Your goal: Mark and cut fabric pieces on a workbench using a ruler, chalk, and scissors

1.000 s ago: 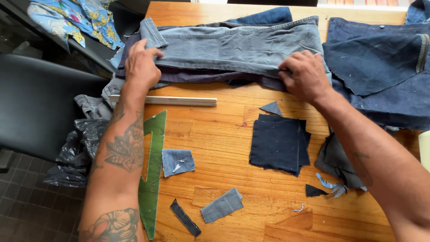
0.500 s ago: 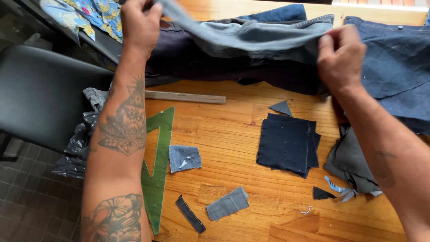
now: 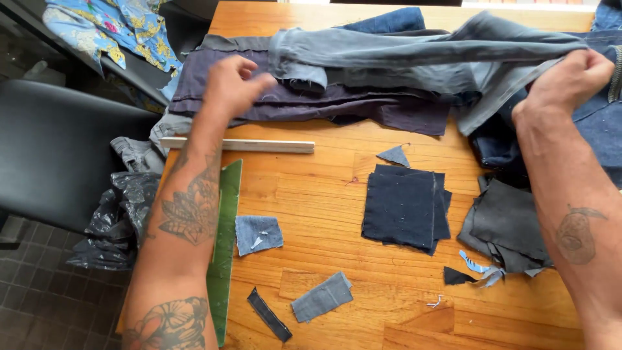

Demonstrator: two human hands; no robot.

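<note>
Right fingers (image 3: 551, 87) pinched tight on an edge of grey denim (image 3: 421, 55), lifted clear of the wooden table (image 3: 389, 304), apparently to spread the strip across the darker layers. Left fingers (image 3: 249, 71) loosely spread, gripping nothing, resting on the purple cloth (image 3: 324, 104) beneath, seemingly pinning that pile flat. Both forearms angled forward from the near edge. Between them: 1 stack of dark squares (image 3: 403, 207), a wooden ruler (image 3: 259, 145), a green triangle (image 3: 225, 259), small scraps (image 3: 322, 297).

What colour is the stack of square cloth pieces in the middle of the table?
The stack of square cloth pieces is very dark navy blue, plain, seen in the head view.
</note>
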